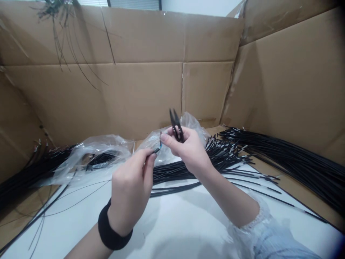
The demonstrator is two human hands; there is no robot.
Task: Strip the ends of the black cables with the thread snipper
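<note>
Mid-frame, we judged the step to be parting the thin coloured wires (161, 145) of a black cable (156, 151); the next move seemed to call for a steady left pinch. The left hand (132, 181) was clamped on the cable, its end pointing up and right, long axis slanting likewise. The right hand (188, 148) closed round black snips (176, 123); whether it gripped wires, we couldn't tell.

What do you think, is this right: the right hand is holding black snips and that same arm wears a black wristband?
Not quite: the black wristband is on the arm of the left hand, not the right, as the head view shows. The right hand does hold the black snips.
</note>
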